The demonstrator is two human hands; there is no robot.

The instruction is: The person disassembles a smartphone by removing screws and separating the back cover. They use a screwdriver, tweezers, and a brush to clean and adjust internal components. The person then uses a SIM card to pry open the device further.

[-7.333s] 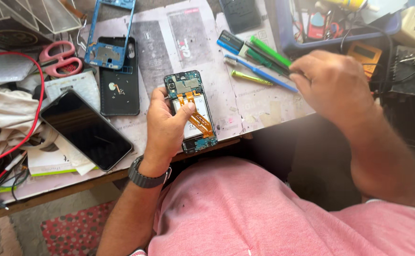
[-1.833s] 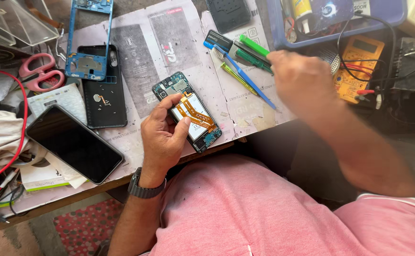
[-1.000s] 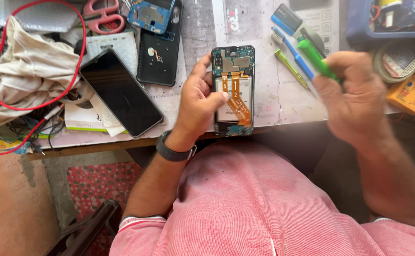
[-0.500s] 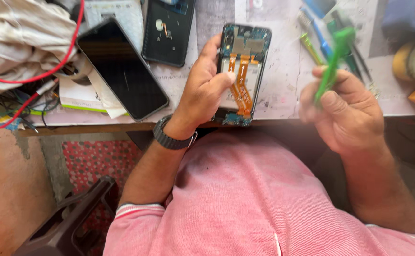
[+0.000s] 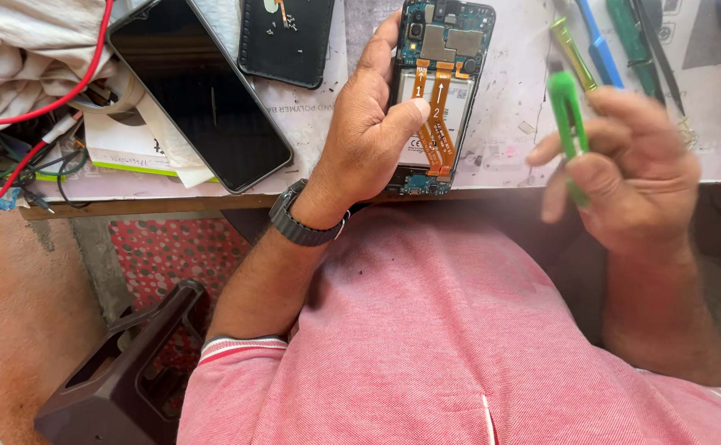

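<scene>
Head view, left hand [image 5: 369, 124] clamped on opened phone [image 5: 436, 91], right hand [image 5: 636, 169] gripping green tool [image 5: 566, 111]

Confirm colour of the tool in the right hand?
Bright green tool, gripped by the right hand; head view.

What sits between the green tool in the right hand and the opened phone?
Nothing visible. The right hand holds the green tool just right of the opened phone, with bare bench between. The left hand grips the phone's left side.
</scene>
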